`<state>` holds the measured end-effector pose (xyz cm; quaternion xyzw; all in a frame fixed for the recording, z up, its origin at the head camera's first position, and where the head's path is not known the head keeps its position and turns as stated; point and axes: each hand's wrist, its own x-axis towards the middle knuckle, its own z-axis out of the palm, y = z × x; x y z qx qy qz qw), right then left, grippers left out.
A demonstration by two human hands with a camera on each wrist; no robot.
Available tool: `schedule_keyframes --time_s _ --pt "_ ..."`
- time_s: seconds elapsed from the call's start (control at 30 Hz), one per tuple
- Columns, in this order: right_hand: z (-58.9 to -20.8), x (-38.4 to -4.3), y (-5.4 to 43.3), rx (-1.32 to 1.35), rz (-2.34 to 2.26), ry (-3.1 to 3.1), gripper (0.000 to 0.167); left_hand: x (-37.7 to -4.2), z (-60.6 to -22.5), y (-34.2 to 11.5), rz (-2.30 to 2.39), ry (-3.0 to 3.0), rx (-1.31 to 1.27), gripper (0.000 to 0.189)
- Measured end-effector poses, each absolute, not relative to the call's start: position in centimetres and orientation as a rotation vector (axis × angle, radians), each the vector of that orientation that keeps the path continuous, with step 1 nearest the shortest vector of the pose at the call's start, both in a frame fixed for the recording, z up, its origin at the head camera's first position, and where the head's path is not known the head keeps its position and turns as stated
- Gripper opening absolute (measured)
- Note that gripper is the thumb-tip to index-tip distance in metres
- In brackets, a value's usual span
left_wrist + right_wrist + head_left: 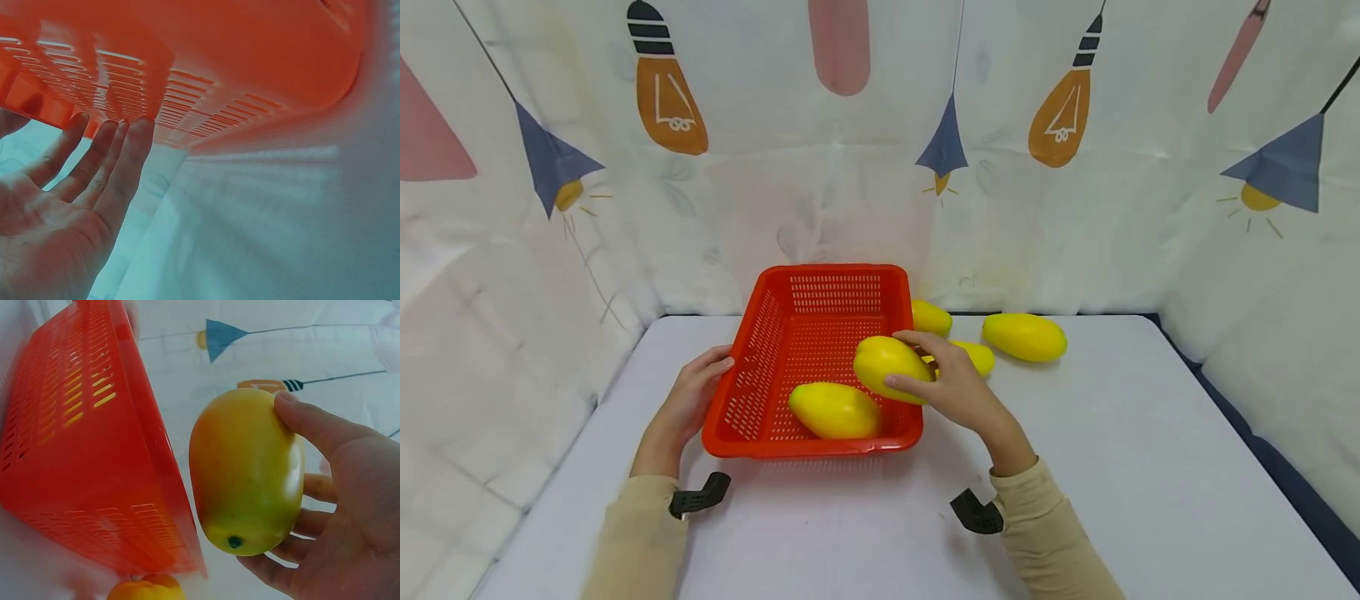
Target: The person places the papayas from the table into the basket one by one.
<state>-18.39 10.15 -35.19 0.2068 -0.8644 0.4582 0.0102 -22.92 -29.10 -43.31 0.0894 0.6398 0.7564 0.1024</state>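
My right hand (951,379) grips a yellow mango (887,365), thumb on one side and fingers on the other. This mango is over the right side of a red plastic basket (808,447); in the right wrist view the mango (247,469) shows a dark stem spot, close beside the basket's rim. Another mango (835,411) lies in the basket near its front wall. My left hand (694,393) is at the basket's left side. In the left wrist view its straight fingers (128,165) touch the slotted outer wall.
Right of the basket, a mango (1024,337) lies on the white table (1150,467). A second mango (976,357) is partly behind my right hand, and a third (931,317) is partly hidden by the basket. A printed cloth (880,208) hangs behind the table.
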Motion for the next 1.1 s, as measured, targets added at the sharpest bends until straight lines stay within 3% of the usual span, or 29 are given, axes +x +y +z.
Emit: schedule_keyframes --time_s 1.1 --pt "-34.8 -18.6 7.8 0.724 1.400 -2.741 0.063 -23.0 -43.3 -29.2 2.226 1.905 0.258 0.032"
